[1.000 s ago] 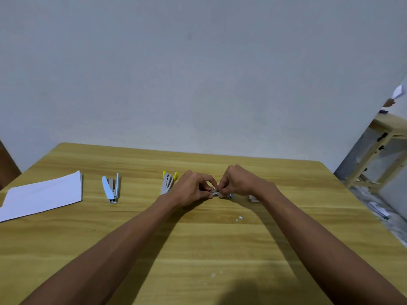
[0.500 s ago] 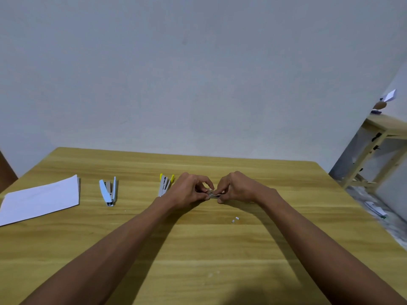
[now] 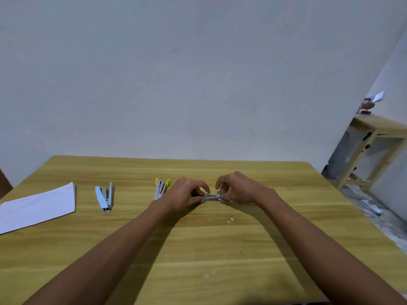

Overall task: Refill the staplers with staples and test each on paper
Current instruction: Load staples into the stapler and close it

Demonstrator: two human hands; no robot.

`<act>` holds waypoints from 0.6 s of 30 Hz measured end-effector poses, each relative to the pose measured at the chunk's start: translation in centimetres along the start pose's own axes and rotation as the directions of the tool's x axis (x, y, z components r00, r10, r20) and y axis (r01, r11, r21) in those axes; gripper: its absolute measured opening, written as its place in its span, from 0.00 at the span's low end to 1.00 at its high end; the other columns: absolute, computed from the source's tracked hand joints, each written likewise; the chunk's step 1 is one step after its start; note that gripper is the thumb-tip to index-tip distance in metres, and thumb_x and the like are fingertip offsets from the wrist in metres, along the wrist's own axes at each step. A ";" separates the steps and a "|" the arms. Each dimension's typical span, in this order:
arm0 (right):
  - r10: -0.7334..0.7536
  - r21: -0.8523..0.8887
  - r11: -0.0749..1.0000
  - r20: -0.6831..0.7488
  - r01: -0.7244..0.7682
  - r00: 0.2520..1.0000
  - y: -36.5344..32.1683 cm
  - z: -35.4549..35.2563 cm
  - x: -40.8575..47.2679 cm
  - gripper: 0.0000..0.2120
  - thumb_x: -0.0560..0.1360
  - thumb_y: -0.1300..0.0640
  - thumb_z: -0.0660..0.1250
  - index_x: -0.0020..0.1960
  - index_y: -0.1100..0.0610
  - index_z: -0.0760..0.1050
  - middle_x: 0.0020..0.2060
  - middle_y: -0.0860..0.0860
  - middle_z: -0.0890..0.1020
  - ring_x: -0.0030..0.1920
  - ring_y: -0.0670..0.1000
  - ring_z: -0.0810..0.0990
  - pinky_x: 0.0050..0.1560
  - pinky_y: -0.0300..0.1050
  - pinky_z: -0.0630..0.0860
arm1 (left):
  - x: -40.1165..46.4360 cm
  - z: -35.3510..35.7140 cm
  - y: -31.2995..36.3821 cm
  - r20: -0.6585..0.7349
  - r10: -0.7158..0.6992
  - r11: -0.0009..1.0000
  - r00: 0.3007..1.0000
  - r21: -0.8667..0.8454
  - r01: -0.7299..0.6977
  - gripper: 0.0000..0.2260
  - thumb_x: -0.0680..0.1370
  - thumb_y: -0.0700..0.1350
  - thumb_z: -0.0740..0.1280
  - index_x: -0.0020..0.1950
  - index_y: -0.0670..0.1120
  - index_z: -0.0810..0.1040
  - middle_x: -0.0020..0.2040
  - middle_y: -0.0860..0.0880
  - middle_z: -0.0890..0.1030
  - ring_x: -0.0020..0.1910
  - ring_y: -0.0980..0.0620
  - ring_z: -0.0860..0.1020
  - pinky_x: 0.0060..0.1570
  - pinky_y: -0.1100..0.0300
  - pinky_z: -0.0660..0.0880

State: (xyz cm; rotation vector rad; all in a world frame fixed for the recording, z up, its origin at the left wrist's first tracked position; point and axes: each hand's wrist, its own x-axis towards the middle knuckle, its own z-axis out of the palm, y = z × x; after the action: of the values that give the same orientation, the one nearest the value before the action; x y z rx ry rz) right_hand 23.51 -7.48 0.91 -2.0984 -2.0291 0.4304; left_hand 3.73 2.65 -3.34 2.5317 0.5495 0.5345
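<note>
Both hands pinch one small metal stapler (image 3: 212, 197) between them: left hand (image 3: 186, 194) fingers curled on one end, right hand (image 3: 236, 188) on the other. Yellow stapler (image 3: 161, 188) just left of left fingers; blue stapler (image 3: 104, 198) and paper (image 3: 37, 205) farther left on desk (image 3: 198, 249).

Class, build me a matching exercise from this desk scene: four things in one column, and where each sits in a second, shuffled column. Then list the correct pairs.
Things
1. sheet of white paper
2. blue stapler
3. yellow stapler
4. small metal stapler

Places
A. held between the left hand and right hand
B. lying open, between the paper and the yellow stapler
C. at the table's far left edge
D. just beyond the left hand's knuckles

Pairs: 1-C, 2-B, 3-D, 4-A
</note>
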 end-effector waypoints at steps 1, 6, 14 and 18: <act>0.014 -0.006 1.000 -0.007 -0.014 1.000 0.1 0.2 0.1 0.17 0.69 0.58 0.76 0.57 0.55 0.80 0.44 0.50 0.85 0.43 0.48 0.81 0.46 0.44 0.77 | 0.0 0.0 0.0 0.011 0.012 1.000 1.000 0.016 -0.013 0.09 0.74 0.45 0.73 0.53 0.53 0.81 0.43 0.54 0.86 0.39 0.62 0.81 0.40 0.71 0.72; 0.016 0.055 0.998 0.007 -0.017 1.000 0.4 0.7 0.0 0.09 0.72 0.55 0.75 0.51 0.54 0.85 0.41 0.51 0.86 0.40 0.47 0.80 0.44 0.45 0.77 | -0.2 0.0 0.0 0.053 0.067 0.993 0.996 0.095 -0.072 0.08 0.77 0.45 0.69 0.56 0.53 0.80 0.45 0.55 0.84 0.41 0.59 0.79 0.42 0.64 0.75; 0.046 0.030 0.998 0.006 -0.047 0.999 0.3 0.3 0.2 0.07 0.72 0.57 0.75 0.49 0.56 0.86 0.41 0.51 0.86 0.44 0.51 0.82 0.47 0.49 0.79 | 0.3 0.3 -0.4 0.120 0.176 0.960 0.977 0.198 -0.197 0.12 0.81 0.45 0.63 0.62 0.50 0.80 0.51 0.52 0.80 0.45 0.55 0.77 0.42 0.61 0.72; 0.043 0.026 0.999 0.007 -0.043 0.999 0.3 0.4 0.3 0.07 0.72 0.57 0.75 0.49 0.57 0.86 0.42 0.52 0.86 0.45 0.52 0.82 0.46 0.47 0.78 | -0.5 0.7 -1.1 0.065 0.225 0.956 0.972 0.179 -0.233 0.13 0.81 0.46 0.64 0.64 0.52 0.80 0.59 0.51 0.79 0.49 0.55 0.79 0.48 0.61 0.76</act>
State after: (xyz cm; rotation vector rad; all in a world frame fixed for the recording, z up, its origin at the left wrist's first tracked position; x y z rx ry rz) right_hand 23.64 -7.19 0.47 -2.1317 -1.9739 0.4692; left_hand 3.32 3.03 -4.65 2.7983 0.3028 0.5296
